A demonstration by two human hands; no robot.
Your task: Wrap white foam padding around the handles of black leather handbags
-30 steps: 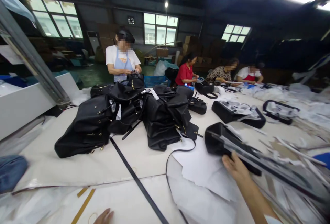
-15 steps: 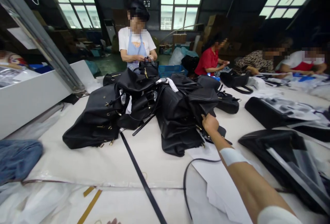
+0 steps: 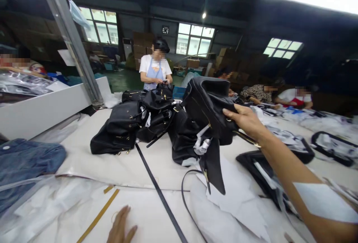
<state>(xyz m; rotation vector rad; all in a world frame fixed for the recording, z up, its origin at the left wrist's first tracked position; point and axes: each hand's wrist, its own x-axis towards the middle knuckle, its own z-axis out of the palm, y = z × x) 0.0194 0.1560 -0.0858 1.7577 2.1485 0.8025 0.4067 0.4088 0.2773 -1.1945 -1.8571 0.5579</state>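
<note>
My right hand [image 3: 244, 120] grips a black leather bag [image 3: 207, 105] by its side, thumb on top, and holds it raised over the table. The bag is tilted; a flap [image 3: 214, 166] and white wrapping [image 3: 201, 144] hang below it. At the bottom edge, my left hand [image 3: 122, 226] is over the white table [image 3: 148, 213], fingers stretched out and holding nothing. A pile of black bags [image 3: 120, 123] lies beyond, to the left of the raised bag. A long black strap [image 3: 160, 194] runs from the pile toward me.
White paper sheets [image 3: 237, 202] lie under the raised bag. Folded denim [image 3: 28, 168] sits at the left beside a metal post [image 3: 75, 45]. Another black bag [image 3: 265, 172] lies to the right. A co-worker in a blue apron [image 3: 155, 73] stands across the table.
My right hand has lifted the bag off the pile, and its flap now hangs down. My left hand has come further into view at the bottom. The camera has tilted up.
</note>
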